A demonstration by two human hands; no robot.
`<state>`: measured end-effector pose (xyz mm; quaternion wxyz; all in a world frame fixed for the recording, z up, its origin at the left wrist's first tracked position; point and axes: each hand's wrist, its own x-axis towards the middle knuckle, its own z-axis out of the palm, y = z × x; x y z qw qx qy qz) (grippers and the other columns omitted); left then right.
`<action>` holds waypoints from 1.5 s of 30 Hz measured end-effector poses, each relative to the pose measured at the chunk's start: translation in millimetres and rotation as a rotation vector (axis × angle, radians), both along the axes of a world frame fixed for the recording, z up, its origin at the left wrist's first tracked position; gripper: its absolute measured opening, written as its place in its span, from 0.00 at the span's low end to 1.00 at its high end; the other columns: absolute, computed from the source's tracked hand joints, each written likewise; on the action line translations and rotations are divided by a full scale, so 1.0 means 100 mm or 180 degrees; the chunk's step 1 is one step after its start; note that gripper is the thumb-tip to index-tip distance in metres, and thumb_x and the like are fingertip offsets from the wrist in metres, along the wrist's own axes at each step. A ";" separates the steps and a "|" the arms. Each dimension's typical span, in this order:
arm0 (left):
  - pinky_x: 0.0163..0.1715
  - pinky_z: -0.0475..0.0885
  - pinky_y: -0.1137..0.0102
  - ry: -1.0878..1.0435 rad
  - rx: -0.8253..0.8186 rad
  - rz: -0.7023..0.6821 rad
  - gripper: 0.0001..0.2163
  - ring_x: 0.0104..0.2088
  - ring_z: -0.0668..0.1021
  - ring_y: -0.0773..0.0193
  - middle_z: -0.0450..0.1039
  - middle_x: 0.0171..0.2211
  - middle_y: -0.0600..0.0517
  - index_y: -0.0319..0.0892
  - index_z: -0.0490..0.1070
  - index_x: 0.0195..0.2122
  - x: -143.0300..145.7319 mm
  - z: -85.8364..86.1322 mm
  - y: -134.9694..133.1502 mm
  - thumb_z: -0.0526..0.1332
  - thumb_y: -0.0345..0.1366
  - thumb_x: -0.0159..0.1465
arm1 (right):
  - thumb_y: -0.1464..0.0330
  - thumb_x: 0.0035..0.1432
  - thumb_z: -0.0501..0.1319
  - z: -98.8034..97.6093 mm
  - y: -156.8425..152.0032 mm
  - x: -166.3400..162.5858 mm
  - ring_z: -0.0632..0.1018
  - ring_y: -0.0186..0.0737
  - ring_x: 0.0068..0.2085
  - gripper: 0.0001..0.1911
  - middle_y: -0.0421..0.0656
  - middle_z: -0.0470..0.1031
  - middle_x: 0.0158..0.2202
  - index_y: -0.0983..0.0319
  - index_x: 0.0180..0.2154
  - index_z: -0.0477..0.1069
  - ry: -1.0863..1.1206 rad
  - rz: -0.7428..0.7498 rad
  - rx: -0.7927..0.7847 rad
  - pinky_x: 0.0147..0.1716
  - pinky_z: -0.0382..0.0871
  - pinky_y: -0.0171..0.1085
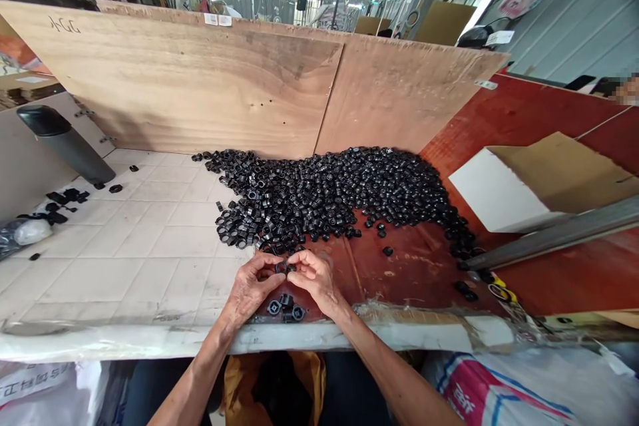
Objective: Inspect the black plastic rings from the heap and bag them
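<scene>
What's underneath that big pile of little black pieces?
Around the pile, a pale surface shows at its left and a red surface at its front right. What lies directly beneath is covered by the pieces.

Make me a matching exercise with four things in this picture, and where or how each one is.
1. Left hand
2. Heap of black pieces
3. Dark bottle
4. Open box

A. right, by the red panel
B. pinching a small black piece
C. against the plywood board
D. at the picture's left

Pairs: 1-B, 2-C, 3-D, 4-A
</scene>
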<state>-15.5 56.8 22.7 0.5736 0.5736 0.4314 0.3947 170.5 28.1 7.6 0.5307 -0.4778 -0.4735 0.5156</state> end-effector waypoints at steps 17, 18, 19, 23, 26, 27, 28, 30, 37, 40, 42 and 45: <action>0.40 0.84 0.66 0.0431 0.0730 0.0063 0.16 0.38 0.88 0.57 0.87 0.41 0.48 0.44 0.81 0.53 0.02 -0.16 -0.01 0.66 0.40 0.65 | 0.61 0.61 0.69 -0.04 0.00 0.04 0.83 0.44 0.47 0.11 0.46 0.83 0.47 0.57 0.45 0.81 -0.0239 0.0173 0.0384 0.51 0.79 0.43; 0.43 0.84 0.64 0.0409 0.0772 0.0080 0.16 0.41 0.88 0.56 0.87 0.44 0.47 0.45 0.81 0.53 0.01 -0.17 0.00 0.67 0.40 0.66 | 0.61 0.61 0.69 -0.05 0.00 0.03 0.83 0.44 0.48 0.11 0.46 0.82 0.48 0.57 0.44 0.82 -0.0290 0.0155 0.0451 0.49 0.80 0.42; 0.46 0.83 0.63 0.0397 0.0808 0.0112 0.15 0.43 0.87 0.55 0.86 0.47 0.47 0.45 0.82 0.52 0.01 -0.18 0.01 0.67 0.40 0.65 | 0.62 0.61 0.69 -0.06 0.00 0.03 0.83 0.44 0.48 0.11 0.46 0.81 0.49 0.57 0.45 0.82 -0.0339 0.0121 0.0509 0.48 0.80 0.41; 0.45 0.84 0.62 0.0175 0.0422 0.0069 0.15 0.42 0.87 0.55 0.87 0.44 0.48 0.44 0.82 0.50 0.00 -0.19 0.02 0.69 0.42 0.64 | 0.63 0.60 0.69 -0.10 0.00 0.01 0.83 0.42 0.42 0.13 0.46 0.82 0.46 0.57 0.47 0.81 -0.0492 -0.0129 0.0529 0.44 0.81 0.39; 0.41 0.84 0.64 -0.0166 -0.0032 -0.0025 0.16 0.38 0.88 0.56 0.87 0.39 0.49 0.44 0.81 0.49 0.02 -0.18 0.00 0.70 0.43 0.62 | 0.64 0.60 0.68 -0.14 0.01 0.00 0.83 0.42 0.39 0.12 0.44 0.83 0.42 0.57 0.45 0.79 -0.0598 -0.0203 0.0510 0.42 0.80 0.39; 0.42 0.84 0.64 -0.0264 -0.0106 -0.0044 0.15 0.39 0.88 0.56 0.87 0.39 0.50 0.44 0.81 0.48 0.03 -0.18 0.00 0.71 0.43 0.62 | 0.64 0.60 0.68 -0.15 0.02 0.00 0.83 0.42 0.39 0.11 0.44 0.83 0.41 0.57 0.44 0.79 -0.0623 -0.0207 0.0522 0.42 0.80 0.38; 0.43 0.84 0.64 -0.0340 -0.0143 -0.0060 0.14 0.40 0.88 0.56 0.87 0.40 0.50 0.44 0.81 0.47 0.03 -0.18 0.00 0.71 0.42 0.62 | 0.64 0.60 0.68 -0.16 0.02 -0.01 0.83 0.42 0.39 0.10 0.43 0.83 0.41 0.57 0.44 0.79 -0.0635 -0.0214 0.0538 0.41 0.80 0.38; 0.45 0.84 0.63 -0.0398 -0.0135 -0.0089 0.14 0.42 0.88 0.55 0.87 0.41 0.49 0.45 0.81 0.47 0.03 -0.20 -0.01 0.72 0.42 0.62 | 0.64 0.60 0.68 -0.18 0.03 -0.01 0.83 0.42 0.38 0.10 0.43 0.83 0.40 0.57 0.43 0.78 -0.0639 -0.0224 0.0569 0.41 0.79 0.37; 0.44 0.84 0.64 0.0077 0.0295 -0.0134 0.12 0.41 0.88 0.56 0.87 0.44 0.50 0.45 0.81 0.48 -0.01 -0.27 0.00 0.70 0.41 0.65 | 0.63 0.65 0.66 -0.13 0.02 -0.02 0.80 0.39 0.32 0.05 0.41 0.80 0.33 0.58 0.38 0.77 -0.1318 -0.0271 0.0763 0.33 0.73 0.35; 0.47 0.83 0.64 0.0208 0.0432 -0.0185 0.11 0.42 0.87 0.57 0.87 0.45 0.51 0.45 0.80 0.48 -0.02 -0.25 -0.01 0.68 0.39 0.65 | 0.63 0.68 0.63 -0.12 0.02 -0.03 0.77 0.38 0.30 0.10 0.41 0.78 0.30 0.58 0.33 0.75 -0.1633 -0.0370 0.0987 0.32 0.70 0.35; 0.47 0.82 0.65 0.0255 0.0490 -0.0232 0.10 0.42 0.87 0.57 0.86 0.44 0.51 0.45 0.80 0.47 -0.01 -0.23 -0.01 0.68 0.38 0.66 | 0.63 0.70 0.62 -0.13 0.02 -0.04 0.75 0.37 0.28 0.15 0.40 0.76 0.27 0.59 0.29 0.72 -0.1777 -0.0471 0.1120 0.30 0.68 0.34; 0.44 0.82 0.66 0.0289 0.0514 -0.0267 0.10 0.40 0.87 0.59 0.86 0.42 0.51 0.45 0.80 0.47 -0.01 -0.19 -0.02 0.67 0.38 0.66 | 0.62 0.71 0.60 -0.17 0.03 -0.04 0.71 0.35 0.25 0.20 0.39 0.71 0.23 0.59 0.25 0.68 -0.1957 -0.0573 0.1215 0.28 0.64 0.34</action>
